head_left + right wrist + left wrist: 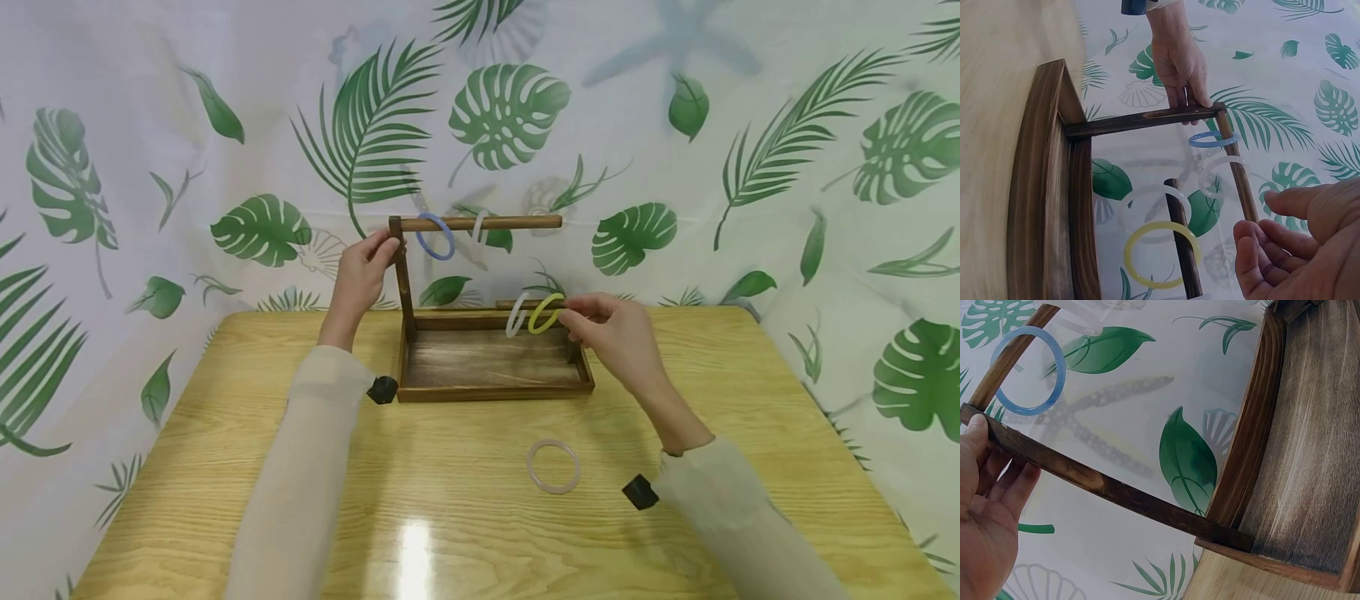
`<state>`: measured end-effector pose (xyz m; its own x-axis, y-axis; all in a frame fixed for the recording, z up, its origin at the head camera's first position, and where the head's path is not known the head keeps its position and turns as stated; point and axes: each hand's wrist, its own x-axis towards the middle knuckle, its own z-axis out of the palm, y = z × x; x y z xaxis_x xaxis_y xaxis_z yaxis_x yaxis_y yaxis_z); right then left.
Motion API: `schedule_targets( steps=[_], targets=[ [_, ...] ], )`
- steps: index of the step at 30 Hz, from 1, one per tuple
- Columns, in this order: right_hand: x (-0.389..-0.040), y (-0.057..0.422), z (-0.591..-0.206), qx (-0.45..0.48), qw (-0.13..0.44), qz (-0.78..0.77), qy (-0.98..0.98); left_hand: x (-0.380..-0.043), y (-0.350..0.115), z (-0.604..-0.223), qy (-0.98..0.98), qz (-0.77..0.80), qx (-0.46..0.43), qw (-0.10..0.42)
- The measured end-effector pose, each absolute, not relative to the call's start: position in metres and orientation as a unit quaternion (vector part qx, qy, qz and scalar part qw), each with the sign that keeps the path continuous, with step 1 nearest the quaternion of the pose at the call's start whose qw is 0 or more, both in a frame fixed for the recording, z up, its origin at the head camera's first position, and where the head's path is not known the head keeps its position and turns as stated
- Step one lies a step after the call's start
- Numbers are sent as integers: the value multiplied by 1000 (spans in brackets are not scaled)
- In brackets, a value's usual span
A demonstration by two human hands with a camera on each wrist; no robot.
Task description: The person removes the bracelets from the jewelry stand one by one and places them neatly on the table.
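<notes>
A dark wooden bangle stand point(495, 393) has a tray base and two rods. My left hand point(365, 271) pinches the top of its tall post point(1104, 484) between thumb and fingers. From the upper rod point(525, 222) hang a blue bangle point(1060, 375) and a whitish one point(478, 227). A white bangle point(515, 317) and a yellow bangle point(1127, 256) hang on the shorter lower rod point(1186, 259). My right hand point(615, 333) is beside that rod's right end, close to the yellow bangle. In the right wrist view, its thumb and fingers are apart with nothing between them.
A pale pinkish bangle point(553, 491) lies flat on the wood-grain table point(465, 475), in front of the stand's right half. Behind the stand hangs a white cloth point(637, 150) printed with green leaves.
</notes>
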<state>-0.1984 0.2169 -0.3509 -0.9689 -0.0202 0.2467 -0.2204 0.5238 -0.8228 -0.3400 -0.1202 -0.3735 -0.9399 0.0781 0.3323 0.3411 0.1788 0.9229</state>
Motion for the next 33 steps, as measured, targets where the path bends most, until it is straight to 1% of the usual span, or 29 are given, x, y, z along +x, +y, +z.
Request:
schedule_targets(
  steps=[12, 23, 33],
  targets=[
    [-230, 189, -342, 100, 167, 494, -848, -340, -118, -373, -764, -620, -142, 108],
    [-257, 166, -341, 104, 164, 513, -836, -340, -120, -375, -765, -618, -140, 116],
    [-275, 144, -344, 108, 184, 513, -831, -337, -119, -370, -769, -615, -138, 110]
  ],
)
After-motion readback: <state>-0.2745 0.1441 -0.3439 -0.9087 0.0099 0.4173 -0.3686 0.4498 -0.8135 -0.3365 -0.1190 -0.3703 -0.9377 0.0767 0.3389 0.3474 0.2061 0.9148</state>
